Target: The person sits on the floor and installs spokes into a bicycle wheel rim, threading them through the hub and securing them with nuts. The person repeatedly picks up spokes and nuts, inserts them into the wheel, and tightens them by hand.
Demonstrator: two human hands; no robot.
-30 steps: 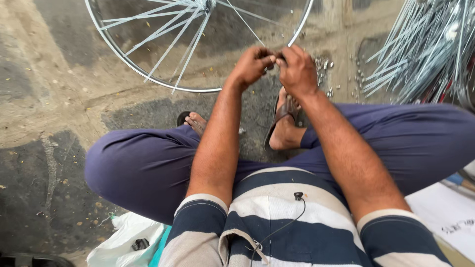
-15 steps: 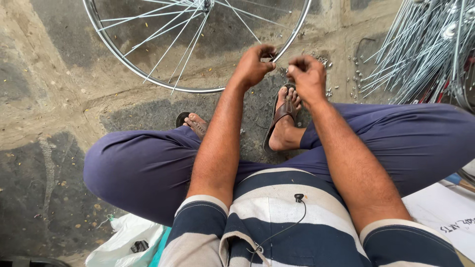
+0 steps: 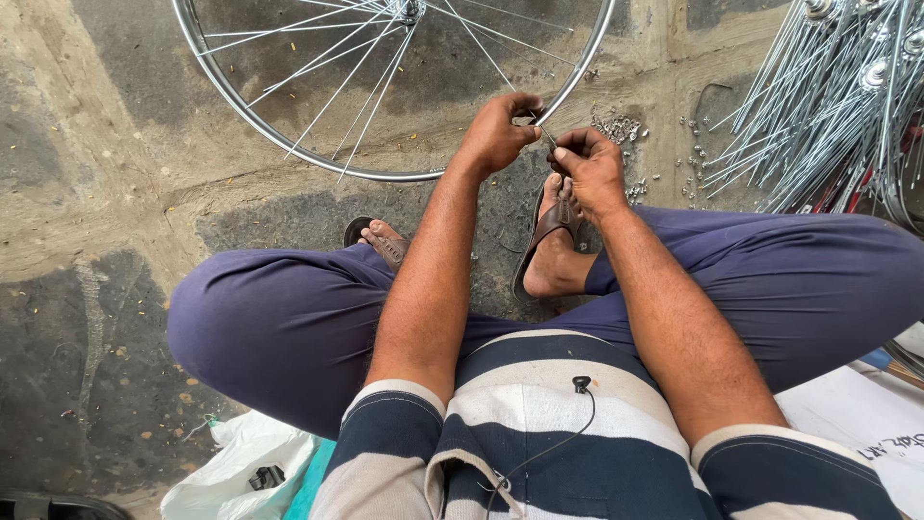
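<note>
A silver bicycle wheel rim [image 3: 289,154] with thin spokes [image 3: 356,72] lies flat on the stone floor in front of me. My left hand [image 3: 499,133] pinches a spoke right at the rim's near edge. My right hand [image 3: 589,166] is closed just beside it, fingertips pinching a small metal piece at the same spot; what the piece is I cannot tell. The two hands nearly touch. I sit cross-legged in dark blue trousers, with my sandalled feet [image 3: 551,241] under my hands.
A scatter of small metal nipples [image 3: 621,130] lies on the floor just past my right hand. A bundle of loose silver spokes [image 3: 828,96] fans out at the upper right. A white plastic bag [image 3: 241,462] and white paper [image 3: 866,414] lie by my hips.
Both hands have stayed at the rim's near edge, with the fingers shifting slightly. The view has tilted a little.
</note>
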